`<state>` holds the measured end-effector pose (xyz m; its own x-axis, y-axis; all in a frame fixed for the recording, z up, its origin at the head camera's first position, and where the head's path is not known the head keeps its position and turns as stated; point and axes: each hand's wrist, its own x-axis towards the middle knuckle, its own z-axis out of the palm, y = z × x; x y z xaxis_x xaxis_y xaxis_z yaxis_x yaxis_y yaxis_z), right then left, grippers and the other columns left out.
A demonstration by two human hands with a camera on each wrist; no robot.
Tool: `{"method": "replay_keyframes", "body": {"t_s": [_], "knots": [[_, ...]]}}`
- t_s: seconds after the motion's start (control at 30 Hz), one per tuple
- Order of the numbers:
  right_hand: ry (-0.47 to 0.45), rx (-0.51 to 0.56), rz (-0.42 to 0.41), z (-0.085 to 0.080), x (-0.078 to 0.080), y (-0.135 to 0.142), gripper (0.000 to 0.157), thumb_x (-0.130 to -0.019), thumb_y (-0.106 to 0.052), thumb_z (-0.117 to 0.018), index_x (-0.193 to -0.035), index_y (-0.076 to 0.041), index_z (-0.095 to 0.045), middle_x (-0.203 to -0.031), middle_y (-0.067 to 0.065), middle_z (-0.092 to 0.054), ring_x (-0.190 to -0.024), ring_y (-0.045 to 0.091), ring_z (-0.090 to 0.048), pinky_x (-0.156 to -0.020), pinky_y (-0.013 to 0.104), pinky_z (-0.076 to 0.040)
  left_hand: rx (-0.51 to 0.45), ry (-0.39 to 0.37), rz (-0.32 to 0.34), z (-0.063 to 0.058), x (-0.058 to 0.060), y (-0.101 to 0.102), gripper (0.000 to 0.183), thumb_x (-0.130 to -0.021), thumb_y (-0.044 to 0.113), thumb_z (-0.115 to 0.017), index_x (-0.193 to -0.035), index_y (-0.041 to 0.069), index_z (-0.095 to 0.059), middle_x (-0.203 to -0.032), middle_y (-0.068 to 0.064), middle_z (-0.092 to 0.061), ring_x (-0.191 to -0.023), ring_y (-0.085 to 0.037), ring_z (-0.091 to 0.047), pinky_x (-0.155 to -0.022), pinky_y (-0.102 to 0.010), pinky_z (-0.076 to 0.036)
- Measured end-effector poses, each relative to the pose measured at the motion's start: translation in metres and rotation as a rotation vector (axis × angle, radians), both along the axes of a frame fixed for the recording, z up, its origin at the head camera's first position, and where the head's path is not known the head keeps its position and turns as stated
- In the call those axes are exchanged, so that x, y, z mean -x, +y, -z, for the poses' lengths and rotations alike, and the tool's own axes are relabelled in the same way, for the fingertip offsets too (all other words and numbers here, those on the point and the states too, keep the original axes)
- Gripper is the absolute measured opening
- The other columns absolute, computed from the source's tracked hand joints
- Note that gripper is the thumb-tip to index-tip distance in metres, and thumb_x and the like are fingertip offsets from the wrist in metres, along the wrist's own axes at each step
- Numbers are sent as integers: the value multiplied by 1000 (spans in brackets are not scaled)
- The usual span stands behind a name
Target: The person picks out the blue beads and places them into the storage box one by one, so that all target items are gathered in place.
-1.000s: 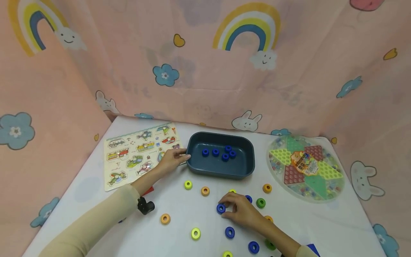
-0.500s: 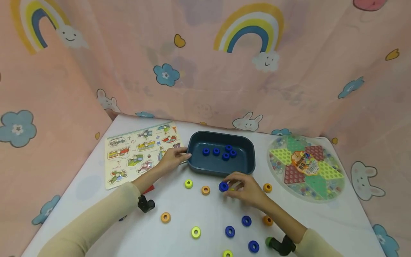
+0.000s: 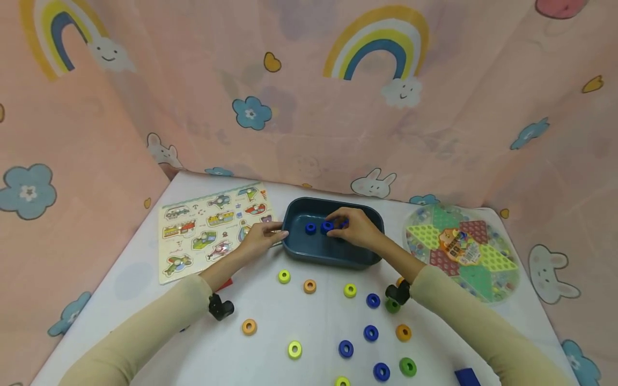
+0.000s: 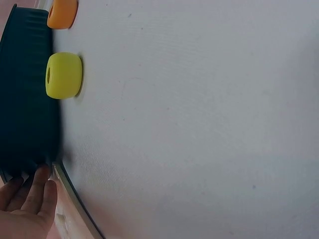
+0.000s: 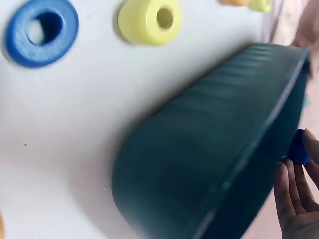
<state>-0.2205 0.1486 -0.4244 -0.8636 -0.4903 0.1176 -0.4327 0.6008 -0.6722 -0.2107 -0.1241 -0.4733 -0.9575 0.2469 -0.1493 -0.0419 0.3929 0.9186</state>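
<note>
The right hand (image 3: 356, 228) has moved from in front of the teal tray (image 3: 328, 258) to over it in head view, fingers pinching a blue ring (image 3: 327, 227) just right of a loose blue ring (image 3: 310, 229). Left wrist: left hand (image 4: 27, 211) grips the tray's end. Right wrist: we see the held one past the near rim.

Soft, dim light; faint shadow beside tray (image 5: 164, 159); right wrist view blurry, left wrist view greyish.
</note>
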Motion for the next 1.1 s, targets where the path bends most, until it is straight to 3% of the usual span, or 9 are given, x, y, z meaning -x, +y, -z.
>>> {"method": "replay_keyframes", "body": {"t_s": [0.13, 0.33, 0.63, 0.8, 1.1], "knots": [[-41, -79, -29, 11, 12, -5, 32, -76, -10, -76, -106, -3, -66, -98, 6, -63, -84, 20, -60, -68, 28, -50, -15, 5, -2, 0, 0, 1, 46, -89, 24, -63, -127, -2, -54, -124, -17, -55, -107, -28, -57, -85, -34, -48], [-58, -136, -64, 23, 17, -7, 34, -76, -9, -76, -107, -1, -65, -97, 7, -62, -85, 21, -59, -70, 29, -50, -20, 13, 11, 0, -2, 4, 45, -89, 23, -63, -126, -2, -54, -123, -17, -56, -106, -28, -58, -84, -33, -49], [-65, -32, -68, 17, 14, -2, 30, -79, -5, -72, -108, 0, -65, -103, 12, -62, -90, 25, -60, -73, 32, -50, -9, 11, -5, 1, -3, 2, 43, -90, 21, -63, -126, -1, -55, -123, -15, -56, -107, -27, -58, -85, -34, -49], [-27, 25, -59, 8, 0, 10, 30, -79, -6, -73, -107, -1, -65, -101, 10, -64, -85, 19, -61, -69, 29, -51, -27, 23, -8, 2, -1, 3, 43, -89, 22, -64, -125, -1, -56, -122, -16, -57, -105, -27, -58, -84, -34, -49], [-72, 141, 2, -14, -46, 34, 27, -82, -13, -72, -108, -10, -66, -91, 1, -65, -81, 15, -59, -72, 35, -51, -14, 0, -33, 1, -1, 3, 43, -89, 23, -64, -126, 2, -56, -123, -13, -57, -107, -25, -57, -85, -33, -48]]}}
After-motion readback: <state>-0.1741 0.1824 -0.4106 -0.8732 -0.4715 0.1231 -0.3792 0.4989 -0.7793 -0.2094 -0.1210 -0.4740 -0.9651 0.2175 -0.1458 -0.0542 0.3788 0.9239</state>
